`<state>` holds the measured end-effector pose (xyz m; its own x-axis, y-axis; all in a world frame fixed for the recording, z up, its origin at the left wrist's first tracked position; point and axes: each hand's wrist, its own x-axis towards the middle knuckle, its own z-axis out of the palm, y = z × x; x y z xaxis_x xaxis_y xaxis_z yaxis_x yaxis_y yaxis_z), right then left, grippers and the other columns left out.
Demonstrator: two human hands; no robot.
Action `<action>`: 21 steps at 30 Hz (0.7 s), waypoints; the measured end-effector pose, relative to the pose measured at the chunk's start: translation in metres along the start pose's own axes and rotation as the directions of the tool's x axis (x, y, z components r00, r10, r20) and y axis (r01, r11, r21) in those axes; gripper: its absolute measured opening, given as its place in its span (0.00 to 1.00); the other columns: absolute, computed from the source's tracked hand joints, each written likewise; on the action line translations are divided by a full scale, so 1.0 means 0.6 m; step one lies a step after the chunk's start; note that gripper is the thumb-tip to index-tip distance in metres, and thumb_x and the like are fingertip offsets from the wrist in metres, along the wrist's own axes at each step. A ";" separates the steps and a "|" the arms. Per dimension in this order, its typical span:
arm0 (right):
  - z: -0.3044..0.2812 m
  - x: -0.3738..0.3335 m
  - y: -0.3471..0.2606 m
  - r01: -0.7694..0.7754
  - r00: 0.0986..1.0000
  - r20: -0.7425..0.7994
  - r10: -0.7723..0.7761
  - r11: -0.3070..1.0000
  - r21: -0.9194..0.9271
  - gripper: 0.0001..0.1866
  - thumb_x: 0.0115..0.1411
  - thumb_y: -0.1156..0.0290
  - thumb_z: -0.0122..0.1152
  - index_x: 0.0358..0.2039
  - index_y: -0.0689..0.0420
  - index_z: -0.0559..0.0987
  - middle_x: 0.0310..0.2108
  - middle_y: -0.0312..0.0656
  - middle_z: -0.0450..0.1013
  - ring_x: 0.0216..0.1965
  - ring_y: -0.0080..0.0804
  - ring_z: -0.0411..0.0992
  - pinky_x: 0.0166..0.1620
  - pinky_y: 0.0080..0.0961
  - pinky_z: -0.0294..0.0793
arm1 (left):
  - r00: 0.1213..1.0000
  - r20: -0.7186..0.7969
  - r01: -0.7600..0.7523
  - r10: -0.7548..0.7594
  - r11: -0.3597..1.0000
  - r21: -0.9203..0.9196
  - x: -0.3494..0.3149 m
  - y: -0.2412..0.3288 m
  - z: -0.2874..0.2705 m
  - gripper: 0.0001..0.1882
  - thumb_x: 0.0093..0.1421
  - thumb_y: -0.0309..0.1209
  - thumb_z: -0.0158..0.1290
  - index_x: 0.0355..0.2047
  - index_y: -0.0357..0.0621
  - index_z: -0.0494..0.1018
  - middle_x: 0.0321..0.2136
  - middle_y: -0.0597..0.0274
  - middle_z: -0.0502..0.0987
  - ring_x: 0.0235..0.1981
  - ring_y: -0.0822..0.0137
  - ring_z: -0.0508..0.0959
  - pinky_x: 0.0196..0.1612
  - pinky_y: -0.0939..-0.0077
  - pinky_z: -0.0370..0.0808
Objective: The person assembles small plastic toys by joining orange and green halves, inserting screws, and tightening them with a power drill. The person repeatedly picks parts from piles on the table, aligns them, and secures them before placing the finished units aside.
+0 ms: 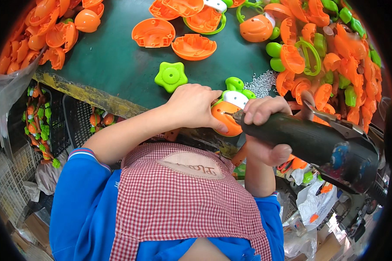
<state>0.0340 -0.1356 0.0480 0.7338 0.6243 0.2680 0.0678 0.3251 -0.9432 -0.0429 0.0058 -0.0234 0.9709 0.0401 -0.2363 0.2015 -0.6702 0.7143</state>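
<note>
My left hand [194, 106] is closed on the left side of an orange plastic toy [227, 114], holding it at the table's near edge. The toy has a white band and green knobs on top. In my right hand [268, 119] is a dark power screwdriver [311, 141], its thin bit pointing left at the toy's orange shell. Whether the tip touches a screw I cannot tell. A green star-shaped plastic piece [170, 76] lies just beyond my left hand. Beyond the toy is a heap of small silver screws [262, 84].
Orange half shells [153, 33] lie at the far middle of the green table [113, 56]. Piles of orange parts [52, 26] and mixed orange and green parts [331, 61] stand left and right. Plastic crates [76, 117] sit below the table's worn edge.
</note>
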 end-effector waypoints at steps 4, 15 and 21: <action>0.009 -0.005 0.018 -0.091 0.993 0.065 0.096 0.992 -0.082 0.44 0.51 0.37 0.65 0.54 0.56 0.56 0.28 0.40 0.70 0.28 0.30 0.70 0.41 0.30 0.70 | 1.000 0.000 -0.020 0.020 0.999 -0.028 0.003 -0.001 0.000 0.39 0.35 0.63 0.66 0.35 0.40 0.78 0.27 0.53 0.80 0.31 0.52 0.81 0.36 0.60 0.77; 0.001 0.002 0.088 -0.123 0.968 0.225 0.114 0.992 0.025 0.50 0.51 0.45 0.71 0.61 0.56 0.50 0.27 0.43 0.68 0.25 0.33 0.68 0.30 0.29 0.72 | 0.995 0.092 0.049 -0.042 0.996 -0.074 0.000 -0.001 -0.007 0.36 0.33 0.62 0.67 0.35 0.47 0.79 0.26 0.55 0.81 0.30 0.53 0.81 0.34 0.60 0.77; -0.028 0.000 0.104 -0.203 0.932 0.342 0.119 0.953 0.223 0.49 0.47 0.54 0.75 0.60 0.62 0.57 0.30 0.43 0.72 0.31 0.31 0.71 0.36 0.25 0.71 | 0.999 0.049 0.014 -0.011 0.998 -0.061 -0.002 0.000 0.001 0.34 0.37 0.61 0.66 0.34 0.48 0.74 0.25 0.56 0.79 0.29 0.50 0.80 0.31 0.56 0.75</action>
<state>0.0495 -0.1271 -0.0141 0.4606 0.8636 0.2050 -0.2350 0.3414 -0.9101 -0.0442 0.0051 -0.0234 0.9612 0.0111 -0.2758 0.2224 -0.6228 0.7501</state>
